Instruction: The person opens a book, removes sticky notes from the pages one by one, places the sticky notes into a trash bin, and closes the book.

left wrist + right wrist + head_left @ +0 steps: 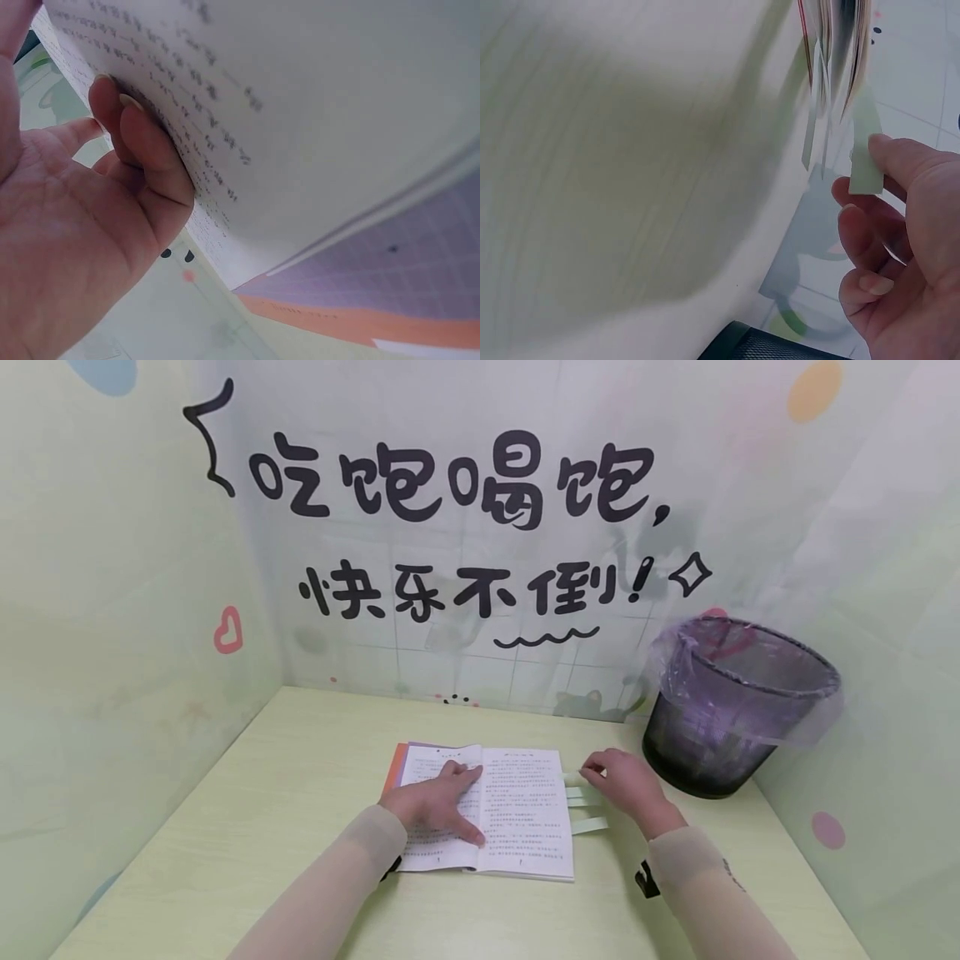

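Note:
An open book (525, 852) with printed pages lies on the table. My left hand (435, 803) rests across its left page, thumb and forefinger spread toward the centre fold. In the left wrist view the other fingers bend against the printed page (315, 97). Several pale green paper strips (590, 826) stick out past the book's right edge. With thumb and fingers, my right hand (633, 785) pinches the end of the topmost paper strip (866, 135); its other end reaches the book's page edges. Two other strips hang beside it in the right wrist view.
A black mesh bin (708, 735) with a translucent purple liner stands at the back right, close to my right hand. Printed curtains surround the pale table (262, 827) at the back and sides. Purple and orange covers (393, 770) show beneath the book's left edge.

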A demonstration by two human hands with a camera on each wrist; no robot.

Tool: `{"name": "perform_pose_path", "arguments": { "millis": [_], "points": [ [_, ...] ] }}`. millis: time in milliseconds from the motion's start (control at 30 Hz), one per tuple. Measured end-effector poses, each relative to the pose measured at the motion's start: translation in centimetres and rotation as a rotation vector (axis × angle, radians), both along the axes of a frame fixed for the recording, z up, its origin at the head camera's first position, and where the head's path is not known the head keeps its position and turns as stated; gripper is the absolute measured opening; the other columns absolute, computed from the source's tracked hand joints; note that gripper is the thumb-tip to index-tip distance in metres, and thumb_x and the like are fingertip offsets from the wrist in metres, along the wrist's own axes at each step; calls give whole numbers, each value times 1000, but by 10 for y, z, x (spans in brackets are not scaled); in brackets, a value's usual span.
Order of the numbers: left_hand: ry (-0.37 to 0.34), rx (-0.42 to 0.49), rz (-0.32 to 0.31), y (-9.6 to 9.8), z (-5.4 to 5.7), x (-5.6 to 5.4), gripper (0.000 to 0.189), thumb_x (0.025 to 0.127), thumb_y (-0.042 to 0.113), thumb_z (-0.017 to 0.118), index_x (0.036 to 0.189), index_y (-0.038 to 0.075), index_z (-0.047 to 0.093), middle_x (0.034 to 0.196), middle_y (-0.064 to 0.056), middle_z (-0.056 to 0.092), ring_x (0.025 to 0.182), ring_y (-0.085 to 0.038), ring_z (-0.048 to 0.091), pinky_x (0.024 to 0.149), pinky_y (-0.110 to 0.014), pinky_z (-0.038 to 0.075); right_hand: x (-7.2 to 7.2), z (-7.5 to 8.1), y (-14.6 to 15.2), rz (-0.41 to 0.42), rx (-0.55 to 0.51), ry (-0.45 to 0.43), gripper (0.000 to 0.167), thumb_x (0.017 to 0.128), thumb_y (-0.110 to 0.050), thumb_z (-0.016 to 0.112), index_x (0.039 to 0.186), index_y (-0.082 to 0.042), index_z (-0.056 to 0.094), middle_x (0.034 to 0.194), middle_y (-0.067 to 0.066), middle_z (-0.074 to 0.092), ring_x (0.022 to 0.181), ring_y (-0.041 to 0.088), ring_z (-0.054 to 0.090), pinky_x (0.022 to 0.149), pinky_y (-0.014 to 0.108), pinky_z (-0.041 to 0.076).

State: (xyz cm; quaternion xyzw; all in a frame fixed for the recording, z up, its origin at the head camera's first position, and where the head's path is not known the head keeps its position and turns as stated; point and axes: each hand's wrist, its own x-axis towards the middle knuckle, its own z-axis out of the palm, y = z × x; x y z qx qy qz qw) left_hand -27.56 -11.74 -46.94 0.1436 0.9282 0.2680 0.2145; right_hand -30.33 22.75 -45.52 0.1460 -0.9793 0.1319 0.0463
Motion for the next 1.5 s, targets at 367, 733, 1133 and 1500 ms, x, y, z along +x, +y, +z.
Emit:
{"name": "perform_pose_path", "arguments": {
  "millis": [367, 733, 1133, 1500],
  "points": [
    [-4, 2, 7, 0, -1, -1, 126, 77, 57, 97, 177, 29, 25, 182, -6, 21, 161, -36, 37, 127, -63, 38, 0, -6, 2, -74, 19, -11, 15, 106, -26, 72, 102, -13, 79, 90, 1, 76, 79, 18, 64, 78, 44, 58],
    [-1, 8, 8, 1, 1, 1, 124, 78, 55, 97, 177, 29, 26, 182, -6, 21, 161, -35, 37, 127, -62, 39, 3, -1, 7, -153, -5, -46, 18, 110, -24, 63, 105, -11, 75, 93, 4, 75, 79, 21, 63, 74, 45, 56],
    [5, 22, -2, 0, 1, 2, 123, 78, 54, 98, 176, 27, 28, 180, -7, 25, 156, -33, 42, 125, -58, 42, 7, 28, 28, -159, -130, 22, 28, 113, -29, 57, 118, -9, 75, 86, 1, 79, 69, 16, 67, 67, 42, 55],
    [2, 22, 7, 0, -1, 2, 123, 78, 55, 98, 176, 28, 28, 181, -6, 24, 158, -34, 40, 125, -61, 41, 15, 87, 35, -161, -284, 352, 26, 110, -25, 63, 109, -4, 78, 91, 13, 79, 76, 29, 70, 69, 46, 53]
  ]
}}
